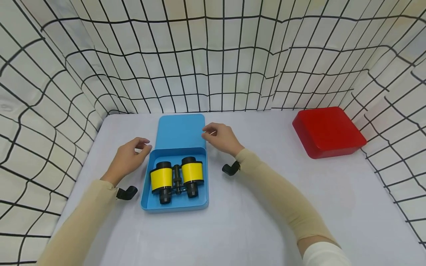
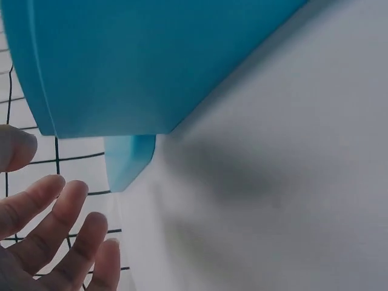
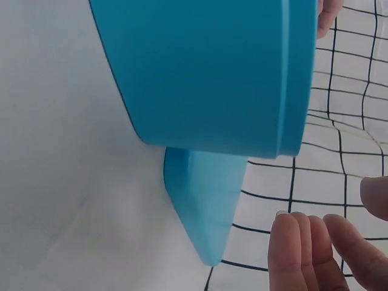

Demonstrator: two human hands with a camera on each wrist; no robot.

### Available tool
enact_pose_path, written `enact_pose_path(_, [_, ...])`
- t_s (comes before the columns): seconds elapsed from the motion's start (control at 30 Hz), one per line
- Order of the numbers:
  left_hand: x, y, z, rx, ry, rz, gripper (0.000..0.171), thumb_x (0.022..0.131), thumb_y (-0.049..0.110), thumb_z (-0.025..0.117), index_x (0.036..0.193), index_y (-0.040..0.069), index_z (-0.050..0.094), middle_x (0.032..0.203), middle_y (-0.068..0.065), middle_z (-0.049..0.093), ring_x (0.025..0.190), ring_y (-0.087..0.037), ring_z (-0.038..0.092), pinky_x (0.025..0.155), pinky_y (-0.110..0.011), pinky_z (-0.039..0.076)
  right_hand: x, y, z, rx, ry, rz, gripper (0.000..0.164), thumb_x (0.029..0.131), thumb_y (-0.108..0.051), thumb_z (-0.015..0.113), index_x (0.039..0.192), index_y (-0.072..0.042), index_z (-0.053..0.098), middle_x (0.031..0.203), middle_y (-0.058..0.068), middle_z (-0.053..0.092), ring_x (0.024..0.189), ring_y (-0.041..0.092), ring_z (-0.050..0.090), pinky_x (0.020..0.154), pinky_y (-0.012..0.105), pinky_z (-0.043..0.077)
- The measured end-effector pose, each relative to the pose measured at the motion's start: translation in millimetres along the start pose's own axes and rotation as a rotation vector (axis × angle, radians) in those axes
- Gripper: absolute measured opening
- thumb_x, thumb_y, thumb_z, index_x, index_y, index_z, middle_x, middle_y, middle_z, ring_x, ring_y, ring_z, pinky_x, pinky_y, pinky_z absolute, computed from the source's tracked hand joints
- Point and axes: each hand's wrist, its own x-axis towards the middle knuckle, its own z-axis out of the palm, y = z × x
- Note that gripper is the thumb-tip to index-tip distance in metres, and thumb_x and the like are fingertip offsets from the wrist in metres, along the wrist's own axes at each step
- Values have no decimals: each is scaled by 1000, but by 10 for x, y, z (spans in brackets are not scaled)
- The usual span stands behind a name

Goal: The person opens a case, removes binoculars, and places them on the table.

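while binoculars (image 1: pixel 178 180) lie in a blue box (image 1: pixel 176 209), the left hand (image 1: pixel 128 159) and right hand (image 1: pixel 223 139) hover on either side near its open lid (image 1: pixel 179 131), fingers relaxed.

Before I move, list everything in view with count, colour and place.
Yellow-barrelled binoculars: one, yellow and black, inside the open box
Shallow open rectangular box: one, blue, on the table, left of centre
Flat rectangular lid: one, blue, at the open box's far edge
Rounded rectangular case: one, red, far right of the table
Smooth table surface: one, white, under everything
Wire grid: black, along the left, back and right; panel count unclear
Wrist devices: two, black, left and right
Sleeves: two, beige, left and right
Cuff: one, white, right arm
Left hand: one, bare, left of the lid
Right hand: one, bare, by the lid's right edge
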Motion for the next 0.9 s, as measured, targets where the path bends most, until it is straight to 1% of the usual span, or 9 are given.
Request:
enact_pose_path(0.1, [-87,38,17,35,44,36,53,108,42,48,142,2,54,130,-25,63,116,-45,59,99,-60,55,-70,-67,-12,-22,7,-47,37,103,-31,62,132,-8,67,122,7,72,110,23,69,91,35,60])
enact_pose_path(0.23, [-219,90,10,77,104,81,48,106,34,54,139,-2,55,130,-27,61,123,-47,49,101,-64,51,-155,-140,-9,-41,9,-104,34,103,-29,62,130,-8,67,123,8,72,110,23,69,91,34,60])
enact_pose_path(0.33, [-332,100,14,129,143,115,47,102,26,59,137,-5,55,129,-30,59,127,-50,41,102,-67,47,-205,-173,10,-68,7,-162,33,102,-27,63,129,-7,67,125,10,72,107,22,69,92,33,60])
enact_pose_path(0.47, [-474,93,44,201,202,151,47,99,22,63,135,-8,55,126,-32,59,124,-52,41,101,-67,44,-261,-212,45,-117,4,-237,33,102,-25,63,129,-6,67,128,12,71,105,21,70,92,32,61])
enact_pose_path(0.57, [-563,103,71,236,234,170,47,97,21,65,132,-8,56,124,-32,60,121,-52,43,100,-67,42,-295,-253,77,-157,-2,-282,33,101,-23,64,130,-6,66,128,11,70,105,21,71,91,32,61])
enact_pose_path(0.7, [-648,122,106,269,248,186,45,95,22,66,127,-9,59,121,-32,61,118,-52,45,96,-67,43,-344,-309,122,-207,-26,-330,35,101,-23,64,132,-6,65,128,11,69,105,21,70,92,33,60])
enact_pose_path(0.9, [-757,129,126,293,217,176,47,93,26,66,123,-9,59,125,-34,58,120,-52,43,97,-68,39,-427,-389,191,-298,-70,-376,39,102,-26,66,136,-8,62,132,10,66,110,23,70,92,33,60])
